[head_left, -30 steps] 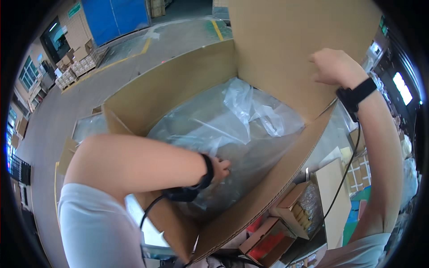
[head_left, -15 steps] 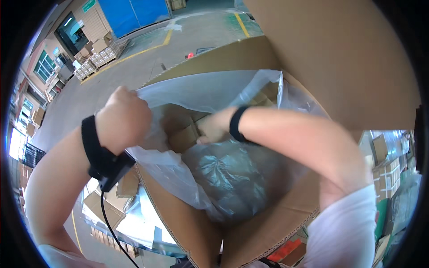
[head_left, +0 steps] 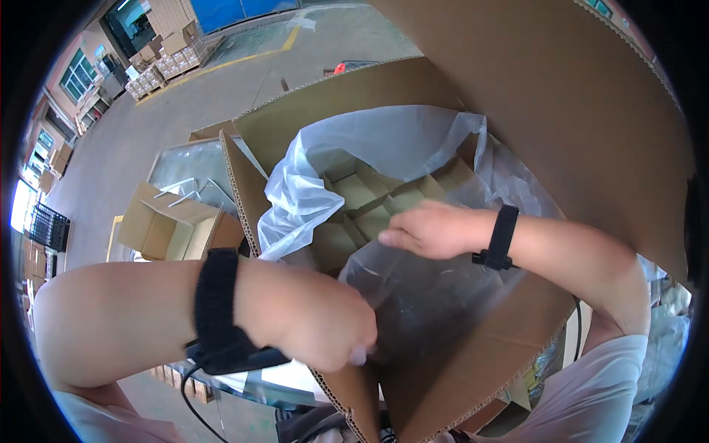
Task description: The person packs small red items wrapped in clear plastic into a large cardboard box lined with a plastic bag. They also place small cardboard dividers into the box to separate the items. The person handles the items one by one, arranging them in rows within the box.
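Since half-second ago: left hand (head_left: 325, 325) dropped to box (head_left: 473, 362) near corner, right hand (head_left: 432, 229) flat over dividers (head_left: 362, 207). We judge liner (head_left: 384, 148) being spread; left fingers clenched on film, right fingers released. Next: tuck liner edge down, gently.

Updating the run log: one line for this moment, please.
left hand: gripping plastic liner at near box edge | right hand: inside cardboard box, over divider grid

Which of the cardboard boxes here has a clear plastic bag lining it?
The big cardboard box directly under both hands, lined with a clear plastic bag over a cardboard divider grid. The smaller open box on the floor to its left has no bag.
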`<state>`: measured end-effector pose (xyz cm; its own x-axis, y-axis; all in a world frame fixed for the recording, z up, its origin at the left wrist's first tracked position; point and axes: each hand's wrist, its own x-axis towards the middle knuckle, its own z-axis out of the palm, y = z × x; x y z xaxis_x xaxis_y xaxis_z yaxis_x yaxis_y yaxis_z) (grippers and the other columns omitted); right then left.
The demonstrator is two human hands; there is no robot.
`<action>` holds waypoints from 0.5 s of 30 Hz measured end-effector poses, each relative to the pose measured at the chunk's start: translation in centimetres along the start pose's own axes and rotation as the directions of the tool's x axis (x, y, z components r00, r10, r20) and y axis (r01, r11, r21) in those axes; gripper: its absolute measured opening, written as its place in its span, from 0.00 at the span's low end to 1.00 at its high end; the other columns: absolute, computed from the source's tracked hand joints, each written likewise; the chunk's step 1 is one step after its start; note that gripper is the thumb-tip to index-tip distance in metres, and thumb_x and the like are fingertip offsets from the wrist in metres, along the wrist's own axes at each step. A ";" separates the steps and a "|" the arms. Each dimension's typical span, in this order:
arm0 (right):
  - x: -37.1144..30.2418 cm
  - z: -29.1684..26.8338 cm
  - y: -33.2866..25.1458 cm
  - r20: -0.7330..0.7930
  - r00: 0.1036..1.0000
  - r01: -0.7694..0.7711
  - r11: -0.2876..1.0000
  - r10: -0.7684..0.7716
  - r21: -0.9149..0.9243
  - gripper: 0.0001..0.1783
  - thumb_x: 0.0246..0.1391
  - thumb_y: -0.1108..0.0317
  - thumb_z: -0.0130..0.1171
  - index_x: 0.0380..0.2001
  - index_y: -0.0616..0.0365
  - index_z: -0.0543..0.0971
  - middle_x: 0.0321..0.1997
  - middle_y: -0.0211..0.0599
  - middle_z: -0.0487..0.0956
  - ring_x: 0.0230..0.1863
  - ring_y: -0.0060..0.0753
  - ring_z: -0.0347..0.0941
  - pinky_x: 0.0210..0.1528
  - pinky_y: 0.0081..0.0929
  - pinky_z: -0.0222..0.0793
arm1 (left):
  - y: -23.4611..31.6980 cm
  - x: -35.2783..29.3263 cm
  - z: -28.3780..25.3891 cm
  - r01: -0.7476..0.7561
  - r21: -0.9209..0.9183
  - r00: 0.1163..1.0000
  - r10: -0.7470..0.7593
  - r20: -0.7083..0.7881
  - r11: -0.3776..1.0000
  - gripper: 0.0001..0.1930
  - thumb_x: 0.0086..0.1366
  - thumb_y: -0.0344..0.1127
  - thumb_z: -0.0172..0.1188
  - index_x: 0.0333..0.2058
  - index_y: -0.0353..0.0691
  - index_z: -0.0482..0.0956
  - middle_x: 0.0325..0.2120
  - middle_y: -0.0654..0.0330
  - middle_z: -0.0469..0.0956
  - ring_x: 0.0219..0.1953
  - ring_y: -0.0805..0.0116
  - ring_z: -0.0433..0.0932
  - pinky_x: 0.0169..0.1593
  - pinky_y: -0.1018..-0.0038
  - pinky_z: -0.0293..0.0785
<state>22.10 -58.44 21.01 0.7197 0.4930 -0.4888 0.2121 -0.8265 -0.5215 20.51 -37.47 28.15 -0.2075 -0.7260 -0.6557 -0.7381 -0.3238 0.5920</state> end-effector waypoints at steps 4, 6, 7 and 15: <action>0.8 -0.8 -3.9 -0.163 0.901 0.336 0.884 -0.402 -0.326 0.22 0.59 0.56 0.52 0.24 0.65 0.80 0.27 0.51 0.78 0.36 0.54 0.76 0.40 0.46 0.72 | 3.7 -0.2 1.2 -0.243 -0.225 0.965 0.259 0.048 0.944 0.06 0.55 0.30 0.51 0.31 0.42 0.76 0.27 0.57 0.79 0.35 0.54 0.78 0.36 0.60 0.72; 0.6 0.5 -6.5 0.123 0.939 0.342 0.848 -0.320 -0.405 0.17 0.55 0.59 0.56 0.29 0.65 0.82 0.32 0.50 0.81 0.39 0.52 0.78 0.42 0.43 0.74 | 5.5 -0.8 1.4 -0.176 -0.282 0.972 0.211 0.100 0.943 0.05 0.57 0.30 0.50 0.29 0.42 0.75 0.27 0.59 0.79 0.33 0.55 0.78 0.35 0.61 0.72; 0.3 1.6 -6.6 0.335 0.922 0.329 0.851 -0.195 -0.410 0.16 0.53 0.61 0.58 0.33 0.64 0.83 0.35 0.49 0.82 0.42 0.50 0.79 0.43 0.43 0.74 | 5.1 -0.6 2.0 -0.287 -0.263 0.956 0.293 -0.015 0.921 0.05 0.57 0.31 0.50 0.30 0.42 0.75 0.28 0.59 0.79 0.33 0.56 0.78 0.35 0.61 0.72; -0.4 17.1 -1.8 0.684 0.651 0.734 0.500 -0.329 -0.459 0.15 0.53 0.61 0.55 0.44 0.46 0.81 0.49 0.29 0.79 0.52 0.42 0.74 0.46 0.37 0.71 | 7.9 -3.7 4.2 -0.352 -0.088 0.866 0.288 -0.408 0.932 0.04 0.50 0.33 0.59 0.22 0.40 0.75 0.24 0.58 0.77 0.31 0.57 0.77 0.40 0.65 0.70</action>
<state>10.15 -52.54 10.20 -0.0531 0.7788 -0.6250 0.9379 -0.1760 -0.2990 12.71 -34.82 33.27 -0.1305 -0.9698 -0.2060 -0.5583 -0.0999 0.8236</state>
